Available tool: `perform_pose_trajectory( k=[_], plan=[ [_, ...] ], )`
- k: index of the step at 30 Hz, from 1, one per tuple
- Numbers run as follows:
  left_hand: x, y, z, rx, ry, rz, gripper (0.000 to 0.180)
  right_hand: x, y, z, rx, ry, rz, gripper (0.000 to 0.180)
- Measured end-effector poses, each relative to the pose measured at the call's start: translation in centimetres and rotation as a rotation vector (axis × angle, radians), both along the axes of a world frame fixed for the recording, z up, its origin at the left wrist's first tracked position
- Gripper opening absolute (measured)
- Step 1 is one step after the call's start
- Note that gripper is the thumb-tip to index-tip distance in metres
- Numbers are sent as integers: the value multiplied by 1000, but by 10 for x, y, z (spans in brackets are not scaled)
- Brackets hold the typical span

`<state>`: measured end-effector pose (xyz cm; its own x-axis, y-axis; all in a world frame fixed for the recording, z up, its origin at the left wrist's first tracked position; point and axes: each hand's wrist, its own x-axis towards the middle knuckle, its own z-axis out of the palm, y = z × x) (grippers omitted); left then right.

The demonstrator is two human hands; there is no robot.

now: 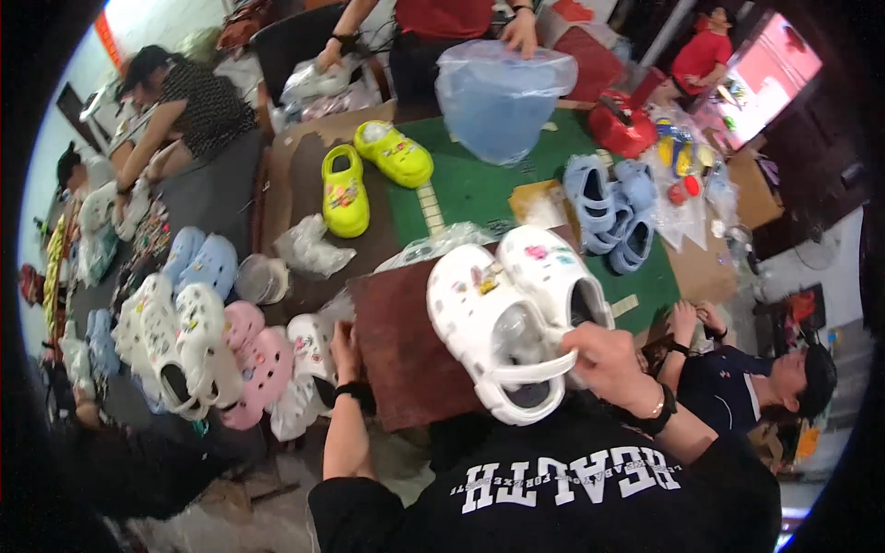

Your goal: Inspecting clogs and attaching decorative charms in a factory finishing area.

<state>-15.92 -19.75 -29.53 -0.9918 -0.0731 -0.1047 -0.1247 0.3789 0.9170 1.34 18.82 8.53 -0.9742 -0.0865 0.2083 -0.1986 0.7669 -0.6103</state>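
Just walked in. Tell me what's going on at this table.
The person's right hand grips a pair of white clogs by their heel straps, over a dark red panel. The left hand is at the panel's left edge. Lime clogs and blue clogs stand farther back. Across the table, a co-worker's hand is at a translucent plastic bag.

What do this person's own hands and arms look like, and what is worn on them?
The left hand and right hand are ungloved, each with a black wristband. The forearms are uncovered below short black sleeves.
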Motion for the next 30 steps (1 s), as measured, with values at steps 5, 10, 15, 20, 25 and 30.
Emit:
perform_pose_trajectory(
  k=[5,10,15,20,25,30],
  plan=[
    [-1,16,104,295,34,18,6,9,4,-16,106,35,104,24],
    [17,-15,121,336,26,109,7,4,-9,-23,266,2,378,25],
    [27,-17,143,302,-76,131,7,2,-3,-26,217,11,426,27],
    [31,-5,168,56,-29,223,4,-3,3,-11,196,-97,484,36],
    [57,7,226,-122,213,241,7,-17,14,9,59,110,280,26],
    [97,67,301,50,252,178,4,-39,-10,11,-139,124,368,17]
  ],
)
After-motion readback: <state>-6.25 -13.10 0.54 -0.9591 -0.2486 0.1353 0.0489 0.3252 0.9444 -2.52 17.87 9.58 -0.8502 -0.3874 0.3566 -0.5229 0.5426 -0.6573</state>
